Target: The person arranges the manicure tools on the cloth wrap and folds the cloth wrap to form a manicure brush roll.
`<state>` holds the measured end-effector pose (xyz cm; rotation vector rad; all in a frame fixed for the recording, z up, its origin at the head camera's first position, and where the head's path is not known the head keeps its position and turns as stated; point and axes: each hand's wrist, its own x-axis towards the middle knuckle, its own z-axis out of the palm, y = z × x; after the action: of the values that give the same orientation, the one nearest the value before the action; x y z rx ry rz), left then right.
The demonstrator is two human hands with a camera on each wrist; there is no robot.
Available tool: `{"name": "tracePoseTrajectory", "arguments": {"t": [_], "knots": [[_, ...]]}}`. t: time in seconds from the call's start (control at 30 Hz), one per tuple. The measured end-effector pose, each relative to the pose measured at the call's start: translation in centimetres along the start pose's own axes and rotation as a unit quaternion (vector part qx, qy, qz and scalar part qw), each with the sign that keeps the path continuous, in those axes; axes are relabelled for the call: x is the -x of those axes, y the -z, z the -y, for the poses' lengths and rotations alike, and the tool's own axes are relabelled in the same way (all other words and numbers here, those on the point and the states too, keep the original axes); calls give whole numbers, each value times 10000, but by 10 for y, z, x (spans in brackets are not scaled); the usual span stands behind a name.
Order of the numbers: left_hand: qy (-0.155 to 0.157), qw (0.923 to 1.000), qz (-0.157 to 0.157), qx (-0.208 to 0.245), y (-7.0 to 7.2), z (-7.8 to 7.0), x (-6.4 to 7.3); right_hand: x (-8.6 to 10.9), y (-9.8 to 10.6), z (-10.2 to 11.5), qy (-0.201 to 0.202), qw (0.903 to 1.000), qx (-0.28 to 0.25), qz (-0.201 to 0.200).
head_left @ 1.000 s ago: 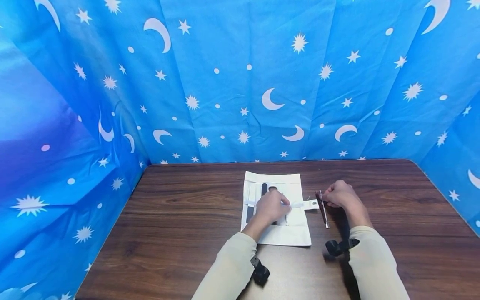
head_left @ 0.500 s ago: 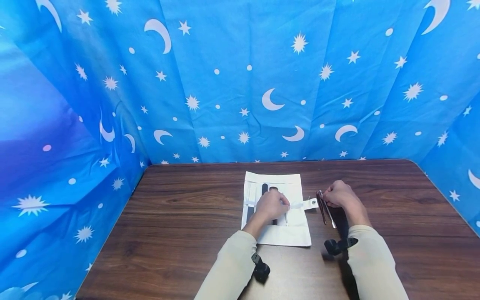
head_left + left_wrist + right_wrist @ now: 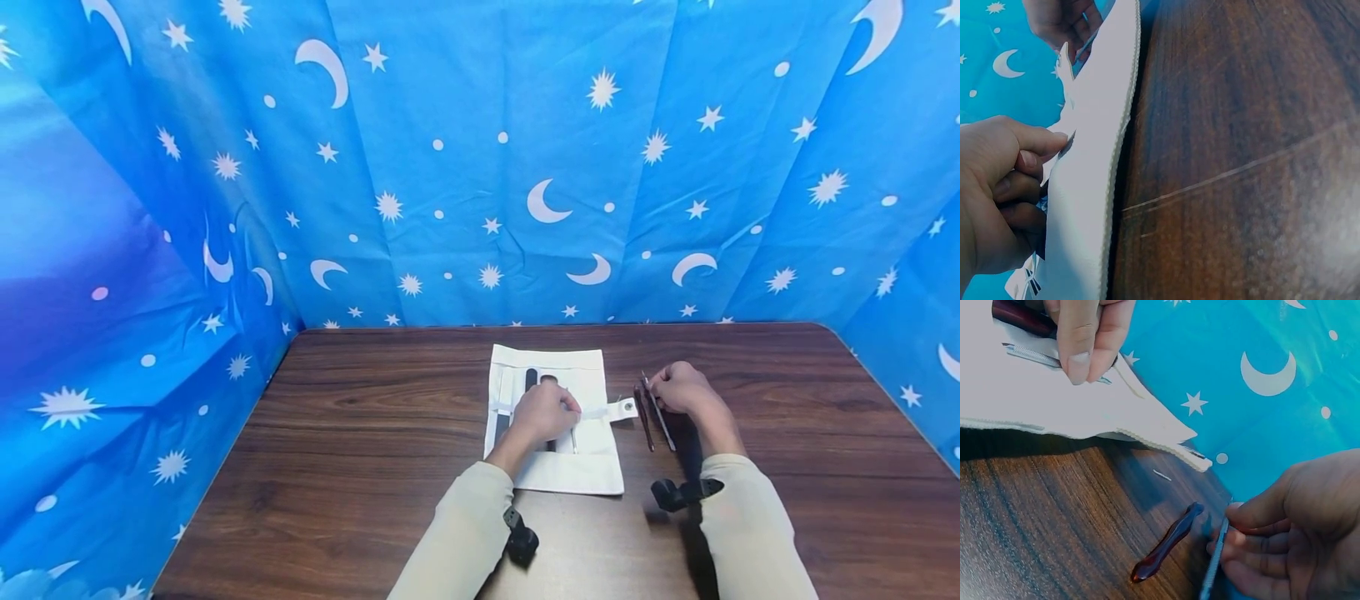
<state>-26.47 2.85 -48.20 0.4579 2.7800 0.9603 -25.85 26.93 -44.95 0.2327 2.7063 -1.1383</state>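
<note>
My left hand (image 3: 543,410) lies over a white fabric tool pouch (image 3: 585,475), thumb and index finger pinching at its white elastic strap (image 3: 595,412). A slim silver tool (image 3: 1035,355) passes under those fingertips. My right hand (image 3: 682,387), right of the pouch, pinches a second slim metal tool with a ridged handle (image 3: 1213,565) between thumb and fingers, near its upper end. Beside it on the table lies a curvy dark-red tool or handle (image 3: 1169,545), apart from the metal one.
A black round-ended strip (image 3: 532,377) and a dark-red handle (image 3: 1025,317) sit in the pouch. Its snap tab (image 3: 624,408) sticks out toward the dark-red tool. A short whitish sliver (image 3: 1162,475) lies near the tab. Blue star-patterned cloth (image 3: 450,167) hangs behind the brown wooden table (image 3: 360,433).
My right hand has shifted slightly right with the metal tool, whose lower end swung right, away from the dark-red tool. The left hand stays at the strap.
</note>
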Motion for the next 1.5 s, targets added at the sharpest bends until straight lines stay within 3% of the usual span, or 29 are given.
{"name": "tracePoseTrajectory", "arguments": {"t": [0.1, 0.27, 0.8, 1.03, 1.2, 1.5], "knots": [[-18, 10000, 13, -18, 0, 0, 0, -3, -2, -3, 18, 9999, -107, -116], [-24, 10000, 43, -38, 1, -1, 0, -8, -6, -8, 181, 9969, -739, -178], [-11, 9999, 77, -89, 3, -2, 0, -9, 0, 0, 683, 9773, -2004, 98], [58, 9999, 100, -13, 3, -2, 1, -10, -1, 11, 901, 9711, -2199, -207], [47, 10000, 76, -32, 3, -1, 1, -11, -7, 24, 1093, 9603, -2532, -428], [-43, 10000, 33, 64, 2, 0, 1, -13, -17, 45, 1251, 9474, -2710, -1154]]}}
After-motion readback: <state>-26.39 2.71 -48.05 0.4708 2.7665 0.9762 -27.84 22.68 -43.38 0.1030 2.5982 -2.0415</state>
